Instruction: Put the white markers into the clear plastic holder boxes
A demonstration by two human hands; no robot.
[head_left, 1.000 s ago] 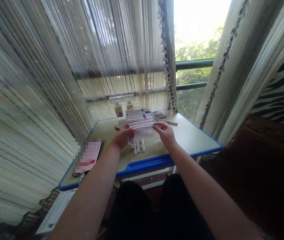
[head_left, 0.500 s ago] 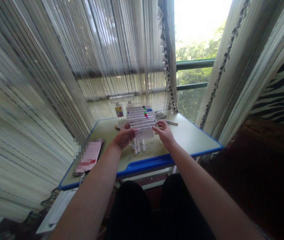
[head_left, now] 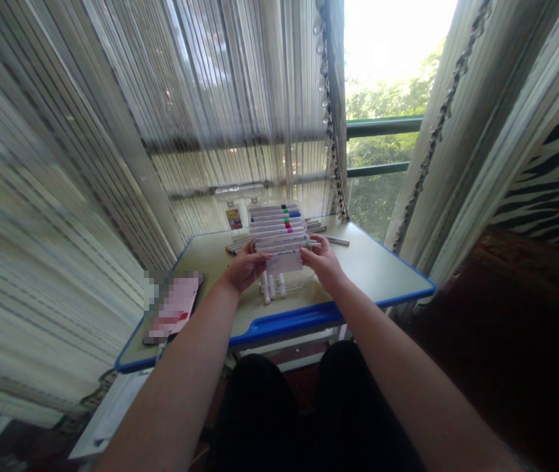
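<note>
Over the table (head_left: 378,265), left hand (head_left: 246,267) grips the clear box (head_left: 284,263) at 8 o'clock, right hand (head_left: 325,262) likewise at 4, likely steadying its row of markers (head_left: 274,231).

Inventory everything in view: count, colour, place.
Desk: one, pale with blue edge, centre
Case: one, clear, over desk
Cased markers: several, white, coloured ends, inside
Loose markers: several, mostly white, behind case
Front markers: three, white, desk's front
Blurred item: one, pink, desk's left
Sheet: one, white, lower left
Curtains: several, pale, both sides
Railing bars: two, green, outside
Zebra print: one, black/white, far right
Left hand: one, bare, case's left
Right hand: one, bare, case's right
Legs: two, dark, bottom centre
</note>
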